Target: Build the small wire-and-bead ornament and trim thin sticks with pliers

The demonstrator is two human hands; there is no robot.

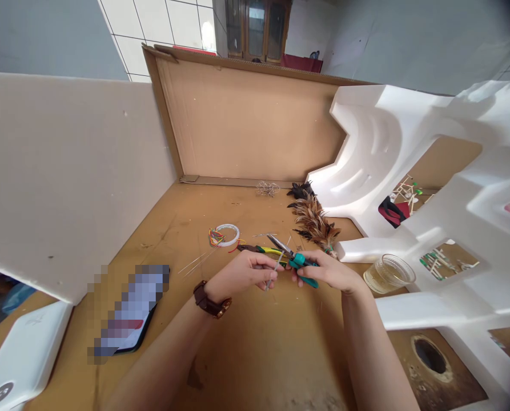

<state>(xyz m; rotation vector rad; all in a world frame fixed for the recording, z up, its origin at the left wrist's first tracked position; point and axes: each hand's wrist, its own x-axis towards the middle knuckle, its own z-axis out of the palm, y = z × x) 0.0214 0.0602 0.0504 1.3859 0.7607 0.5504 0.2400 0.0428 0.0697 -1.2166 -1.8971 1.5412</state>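
My left hand [248, 271], with a dark-strapped watch on its wrist, pinches a thin greyish rod [279, 262] that slants upward from the fingertips. Close beside it, my right hand [329, 271] is closed around teal-handled long-nose pliers [298, 261]. Their jaws point up and to the left, near the rod's upper end; whether they touch it I cannot tell. Just beyond my fingers lies a second pair of pliers with yellow-green handles [266, 250], partly hidden by my left hand. A few thin straight wires [197, 262] rest to the left of my left hand.
Behind the hands are a white ring with coloured threads [229, 234], a tangle of wire [267, 189] and a bundle of brown feathers [312, 217]. A glass of liquid [387, 277] and white foam packing [374, 154] stand right. A phone [137, 311] and white device [32, 348] lie left.
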